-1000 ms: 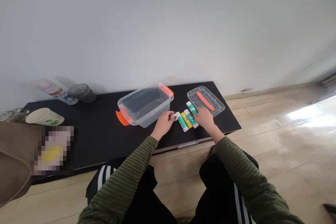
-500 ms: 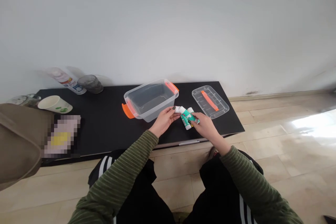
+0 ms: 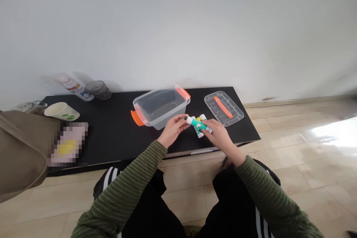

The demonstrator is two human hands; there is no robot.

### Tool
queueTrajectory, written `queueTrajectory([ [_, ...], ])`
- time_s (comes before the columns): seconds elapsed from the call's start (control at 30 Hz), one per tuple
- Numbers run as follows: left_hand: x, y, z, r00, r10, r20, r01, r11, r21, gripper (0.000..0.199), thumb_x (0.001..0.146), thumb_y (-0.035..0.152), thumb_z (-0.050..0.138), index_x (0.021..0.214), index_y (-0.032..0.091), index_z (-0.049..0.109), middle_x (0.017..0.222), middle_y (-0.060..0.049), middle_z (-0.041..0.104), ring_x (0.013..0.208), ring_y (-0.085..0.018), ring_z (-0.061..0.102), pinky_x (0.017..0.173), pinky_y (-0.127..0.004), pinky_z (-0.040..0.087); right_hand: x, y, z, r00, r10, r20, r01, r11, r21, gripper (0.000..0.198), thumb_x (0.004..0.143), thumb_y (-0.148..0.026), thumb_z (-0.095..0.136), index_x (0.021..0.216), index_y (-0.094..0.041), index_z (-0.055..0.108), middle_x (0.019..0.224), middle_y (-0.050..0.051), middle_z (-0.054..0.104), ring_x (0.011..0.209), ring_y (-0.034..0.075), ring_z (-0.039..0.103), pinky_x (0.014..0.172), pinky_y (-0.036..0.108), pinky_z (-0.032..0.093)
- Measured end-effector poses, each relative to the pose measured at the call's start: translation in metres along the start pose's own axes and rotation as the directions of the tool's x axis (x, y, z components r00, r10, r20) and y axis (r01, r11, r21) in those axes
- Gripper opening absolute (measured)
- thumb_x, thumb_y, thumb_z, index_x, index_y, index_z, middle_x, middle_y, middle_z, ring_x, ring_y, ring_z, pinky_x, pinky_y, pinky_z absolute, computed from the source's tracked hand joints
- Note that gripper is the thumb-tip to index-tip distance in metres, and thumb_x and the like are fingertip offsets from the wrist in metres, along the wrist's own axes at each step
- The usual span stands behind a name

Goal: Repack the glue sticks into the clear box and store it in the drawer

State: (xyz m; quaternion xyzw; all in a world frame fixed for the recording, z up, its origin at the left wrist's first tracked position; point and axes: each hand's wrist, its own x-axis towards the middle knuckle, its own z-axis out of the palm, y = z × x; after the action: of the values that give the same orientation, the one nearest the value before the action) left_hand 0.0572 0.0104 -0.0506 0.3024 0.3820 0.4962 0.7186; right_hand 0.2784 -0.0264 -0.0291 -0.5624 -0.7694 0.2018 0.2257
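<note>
A green-and-white glue stick [image 3: 198, 124] is held between my two hands, tilted down to the right. The closed fingers of my left hand [image 3: 173, 129] pinch its white cap end. My right hand [image 3: 218, 134] grips the green body near the other end. Under it, more glue sticks [image 3: 199, 132] lie on the black cabinet top, partly hidden by the held one and my right fingers. Behind my left hand stands a clear plastic box [image 3: 163, 122] with orange latches and no lid on it. Its clear lid [image 3: 235, 112], with an orange handle, lies flat to the right.
At the left of the black cabinet top [image 3: 111, 134] stand a paper cup [image 3: 61, 111], a dark glass [image 3: 98, 90] and a spray can [image 3: 74, 87]. A pixelated packet [image 3: 69, 143] lies beside a brown cloth-like item [image 3: 22, 152]. A wall rises behind.
The white cap and the green glue stick body, at an angle to each other before, are now in one straight line. My left hand has shifted slightly.
</note>
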Motion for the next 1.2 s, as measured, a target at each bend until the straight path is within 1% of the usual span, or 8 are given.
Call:
queueTrajectory([
  [0.43,-0.009,-0.004,0.000,0.996,0.089,0.027,-0.092,0.986,0.138,0.038,0.073,0.040,0.084,0.100,0.016,0.074,0.103,-0.007,0.073,0.096,-0.018,0.066,0.097,-0.036,0.051,-0.001,-0.004,0.004,0.992,0.120,0.032,-0.124,0.939,0.320,0.034,0.084,-0.029,0.065,0.116,-0.022,0.074,0.104,0.005,0.074,0.086,0.019,0.066,0.081,0.030,0.050],
  [0.57,-0.020,0.009,0.002,0.972,0.228,0.055,-0.229,0.872,0.433,0.037,0.079,0.045,0.075,0.104,0.018,0.073,0.107,-0.009,0.073,0.100,-0.024,0.067,0.097,-0.041,0.051,0.003,-0.002,0.009,0.983,0.104,0.150,-0.168,0.832,0.528,0.032,0.082,-0.039,0.067,0.107,-0.021,0.076,0.090,0.004,0.074,0.080,0.019,0.065,0.074,0.030,0.050],
  [0.63,-0.027,0.028,0.000,0.907,0.412,0.087,-0.357,0.642,0.679,0.034,0.083,0.043,0.071,0.108,0.020,0.072,0.115,-0.009,0.072,0.110,-0.026,0.065,0.103,-0.043,0.047,0.006,-0.004,0.011,0.964,0.105,0.243,-0.238,0.744,0.624,0.037,0.082,-0.048,0.067,0.103,-0.019,0.076,0.078,0.004,0.072,0.072,0.019,0.064,0.064,0.029,0.048],
  [0.7,-0.031,0.055,-0.011,0.772,0.625,0.111,-0.403,0.348,0.846,0.034,0.086,0.039,0.066,0.116,0.022,0.070,0.127,-0.009,0.067,0.123,-0.027,0.058,0.112,-0.043,0.040,0.010,-0.008,0.013,0.944,0.122,0.307,-0.310,0.647,0.696,0.041,0.080,-0.055,0.068,0.098,-0.019,0.076,0.073,0.005,0.070,0.069,0.019,0.064,0.057,0.027,0.045],
  [0.77,-0.028,0.084,-0.032,0.612,0.790,0.034,-0.306,0.197,0.931,0.037,0.089,0.037,0.061,0.122,0.021,0.066,0.134,-0.010,0.063,0.130,-0.027,0.053,0.116,-0.043,0.035,0.013,-0.012,0.014,0.935,0.131,0.330,-0.344,0.567,0.748,0.042,0.076,-0.056,0.072,0.093,-0.018,0.075,0.077,0.006,0.070,0.070,0.018,0.064,0.055,0.025,0.043],
  [0.83,-0.019,0.108,-0.063,0.537,0.841,-0.061,-0.124,0.151,0.981,0.039,0.087,0.034,0.062,0.123,0.019,0.065,0.140,-0.012,0.058,0.136,-0.029,0.047,0.118,-0.045,0.031,0.015,-0.016,0.015,0.930,0.132,0.342,-0.360,0.504,0.785,0.042,0.074,-0.057,0.074,0.090,-0.018,0.075,0.081,0.007,0.071,0.070,0.016,0.063,0.054,0.024,0.041],
  [1.0,0.000,0.125,-0.125,0.672,0.657,-0.341,0.124,0.354,0.927,0.052,0.078,0.034,0.065,0.126,0.015,0.064,0.120,-0.014,0.067,0.110,-0.029,0.063,0.101,-0.043,0.047,0.018,-0.022,0.014,0.921,0.126,0.369,-0.385,0.438,0.812,0.044,0.069,-0.058,0.075,0.084,-0.016,0.075,0.079,0.007,0.070,0.055,0.009,0.044,0.045,0.022,0.024],
  [1.2,-0.022,0.117,-0.122,0.823,0.444,-0.355,0.133,0.456,0.880,0.042,0.072,0.034,0.061,0.109,0.016,0.070,0.085,-0.003,0.068,0.079,-0.020,0.064,0.072,-0.030,0.049,0.017,-0.033,0.015,0.925,0.052,0.376,-0.351,0.492,0.797,0.042,0.072,-0.057,0.073,0.086,-0.018,0.074,0.078,0.004,0.067,0.055,0.008,0.037,0.046,0.022,0.020],
])
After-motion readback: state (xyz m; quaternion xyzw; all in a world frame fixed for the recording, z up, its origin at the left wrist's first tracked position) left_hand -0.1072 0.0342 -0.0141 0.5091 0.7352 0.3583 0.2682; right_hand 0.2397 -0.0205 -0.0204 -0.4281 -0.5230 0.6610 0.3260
